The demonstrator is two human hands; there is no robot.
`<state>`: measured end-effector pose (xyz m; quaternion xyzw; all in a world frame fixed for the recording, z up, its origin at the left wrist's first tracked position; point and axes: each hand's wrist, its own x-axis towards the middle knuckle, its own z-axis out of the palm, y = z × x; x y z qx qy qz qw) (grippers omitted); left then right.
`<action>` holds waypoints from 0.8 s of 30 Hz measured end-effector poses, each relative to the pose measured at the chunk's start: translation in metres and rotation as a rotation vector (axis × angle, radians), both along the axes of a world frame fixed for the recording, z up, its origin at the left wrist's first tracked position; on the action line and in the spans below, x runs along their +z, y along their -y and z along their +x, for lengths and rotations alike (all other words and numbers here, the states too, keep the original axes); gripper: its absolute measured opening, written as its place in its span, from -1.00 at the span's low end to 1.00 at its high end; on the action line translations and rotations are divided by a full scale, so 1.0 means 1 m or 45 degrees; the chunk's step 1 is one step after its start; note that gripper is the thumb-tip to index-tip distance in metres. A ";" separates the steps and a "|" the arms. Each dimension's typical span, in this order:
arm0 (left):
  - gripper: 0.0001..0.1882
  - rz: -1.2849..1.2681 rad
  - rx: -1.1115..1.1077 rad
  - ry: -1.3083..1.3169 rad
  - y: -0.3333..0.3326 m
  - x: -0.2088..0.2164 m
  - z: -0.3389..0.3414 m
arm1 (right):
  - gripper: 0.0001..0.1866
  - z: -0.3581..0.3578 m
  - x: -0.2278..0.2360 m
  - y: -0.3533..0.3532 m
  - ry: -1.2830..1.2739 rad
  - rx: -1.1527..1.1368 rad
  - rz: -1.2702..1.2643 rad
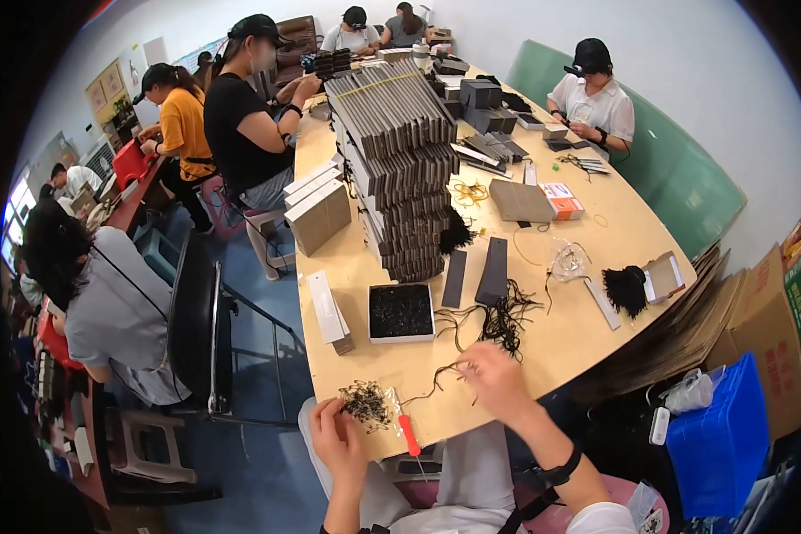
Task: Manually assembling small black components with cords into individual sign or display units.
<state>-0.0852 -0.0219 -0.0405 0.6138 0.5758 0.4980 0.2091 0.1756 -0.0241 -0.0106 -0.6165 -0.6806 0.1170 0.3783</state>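
My left hand (336,440) rests at the table's near edge, fingers loosely curved and thumb apart, with nothing visible in it. Beside its fingertips lies a pile of small black safety pins (366,405). My right hand (497,383) is raised over the near edge, its thumb and fingers pinched together at a thin black cord (432,388). That cord trails left across the table. A red-handled tool with a thin metal shaft (409,435) juts over the edge between my hands. Beyond my right hand, a tangle of black cords (507,325) spreads from dark grey tags (492,272).
A white box of small black pieces (400,311) sits ahead, with a tall stack of grey tag bundles (392,169) behind it. White-sided card stacks (329,311) stand left. A black tassel bunch (626,291) lies right. A blue bin (719,436) stands beside the table; people sit around it.
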 end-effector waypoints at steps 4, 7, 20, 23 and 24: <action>-0.82 -0.076 -0.013 0.090 -0.018 0.019 -0.010 | -0.66 0.064 0.038 -0.050 0.137 -0.648 -0.127; -0.88 0.026 -0.036 -0.057 -0.058 0.056 -0.002 | -0.48 0.077 0.055 -0.102 0.435 -0.771 -0.329; -0.58 -0.346 0.113 -0.991 -0.170 0.065 0.034 | -0.50 0.081 0.043 -0.158 0.612 -0.724 -0.812; -0.63 -0.336 0.111 -0.981 -0.173 0.063 0.038 | -0.50 0.080 0.044 -0.156 0.635 -0.719 -0.794; -0.63 -0.346 0.102 -0.996 -0.175 0.063 0.036 | -0.50 0.079 0.044 -0.155 0.646 -0.712 -0.781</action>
